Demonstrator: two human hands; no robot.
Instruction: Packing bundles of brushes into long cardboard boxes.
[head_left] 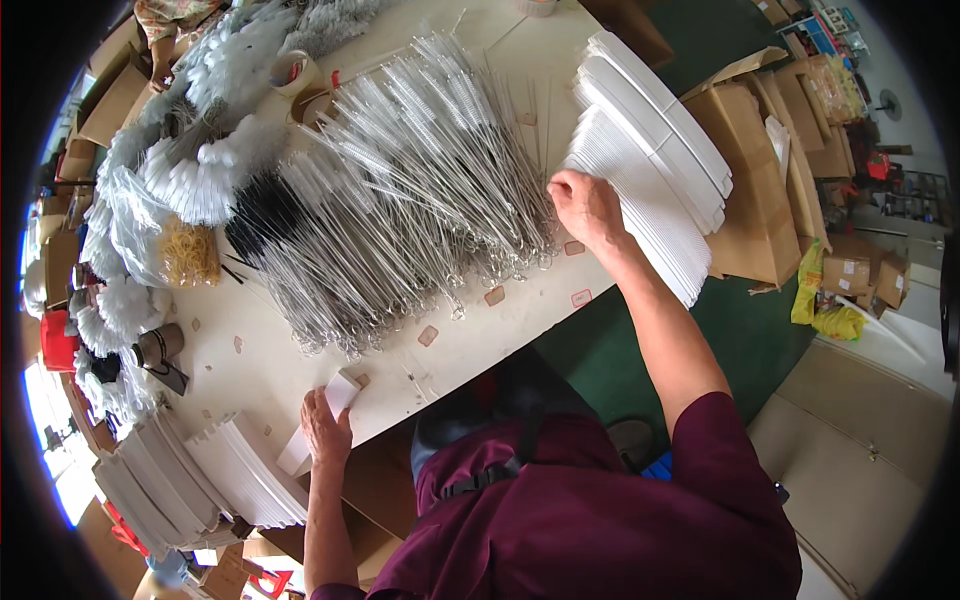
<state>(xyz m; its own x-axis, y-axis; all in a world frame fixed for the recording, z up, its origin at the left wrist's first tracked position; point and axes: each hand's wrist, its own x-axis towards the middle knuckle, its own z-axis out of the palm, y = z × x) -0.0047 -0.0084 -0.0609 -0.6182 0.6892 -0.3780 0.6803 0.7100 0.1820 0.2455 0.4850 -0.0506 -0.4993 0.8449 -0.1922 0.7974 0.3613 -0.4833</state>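
Observation:
My left hand (326,428) is at the table's near left edge, its fingers wrapped over a narrow white box (342,391) that lies slantwise beneath it. My right hand (587,207) hovers between the wire brushes and a tall stack of flat white boxes (655,140). Its fingertips are pinched together; whatever they hold, if anything, is too small to make out. Thin straw brushes (420,170) with twisted wire stems and looped ends cover the middle of the table in a wide pile. Most have clear or whitish bristles. A group with black bristles (268,212) lies at the pile's left.
Bundles of whitish brushes (205,165) and a bag of yellow rings (188,252) sit on the left. Tape rolls (293,73) stand behind the pile. More white boxes (245,470) are stacked near left. A cardboard carton (745,185) is at right. Another person's hand (161,75) shows far left.

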